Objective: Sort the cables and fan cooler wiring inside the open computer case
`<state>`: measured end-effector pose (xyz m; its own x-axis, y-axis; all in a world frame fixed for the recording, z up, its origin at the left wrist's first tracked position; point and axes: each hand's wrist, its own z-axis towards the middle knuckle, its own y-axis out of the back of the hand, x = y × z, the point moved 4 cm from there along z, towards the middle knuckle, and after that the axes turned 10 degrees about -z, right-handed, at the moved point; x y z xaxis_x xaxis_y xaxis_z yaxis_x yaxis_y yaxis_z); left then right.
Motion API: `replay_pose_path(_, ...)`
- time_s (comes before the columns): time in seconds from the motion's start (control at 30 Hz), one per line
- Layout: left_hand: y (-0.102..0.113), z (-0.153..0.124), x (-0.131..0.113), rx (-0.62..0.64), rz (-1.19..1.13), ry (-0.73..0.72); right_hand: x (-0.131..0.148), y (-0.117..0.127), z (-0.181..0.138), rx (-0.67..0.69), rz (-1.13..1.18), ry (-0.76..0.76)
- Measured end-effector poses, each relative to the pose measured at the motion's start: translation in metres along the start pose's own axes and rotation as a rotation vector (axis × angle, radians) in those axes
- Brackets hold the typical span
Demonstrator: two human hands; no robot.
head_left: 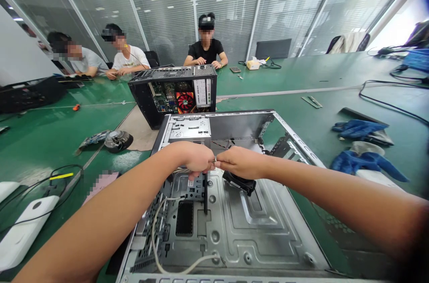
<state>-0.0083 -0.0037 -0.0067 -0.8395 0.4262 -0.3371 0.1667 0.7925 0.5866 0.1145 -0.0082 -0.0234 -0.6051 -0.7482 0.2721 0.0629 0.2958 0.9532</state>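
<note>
Over the open computer case (281, 251), which lies on its side, my left hand (197, 158) and my right hand (239, 161) meet fingertip to fingertip. Both are closed in a pinch. Something thin seems to be between the fingertips, too small to name. Just below my right hand, a black cooling fan (239, 183) sits above the metal floor, partly hidden by the hand. Some thin cables show behind and beside my left hand. A light grey cable (155, 234) loops along the left side of the case.
Behind stands a second computer case (172, 73) with a red-and-black fan (185, 102). Blue gloves (363, 129) lie at right, a camouflage cap (118, 141) at left. White power banks (28, 229) and cords lie front left. Several people sit across the green table (335, 75).
</note>
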Motion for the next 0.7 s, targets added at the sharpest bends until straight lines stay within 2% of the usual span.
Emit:
replay_pose_path(0.17, 0.003, -0.006, -0.008, -0.048, 0.138, 0.025, 0.000, 0.000, 0.002, 0.064, 0.215, -0.019)
replay_pose_path(0.3, 0.003, -0.008, -0.013, -0.059, 0.163, 0.033, 0.000, -0.002, 0.004, 0.110, 0.266, -0.018)
replay_pose_path(0.53, 0.003, -0.011, -0.015, -0.067, 0.118, 0.026, 0.003, 0.002, 0.000, 0.045, 0.034, -0.030)
replay_pose_path(0.7, 0.002, -0.009, -0.012, -0.078, 0.037, 0.031, 0.004, 0.001, -0.001, 0.013, -0.124, 0.058)
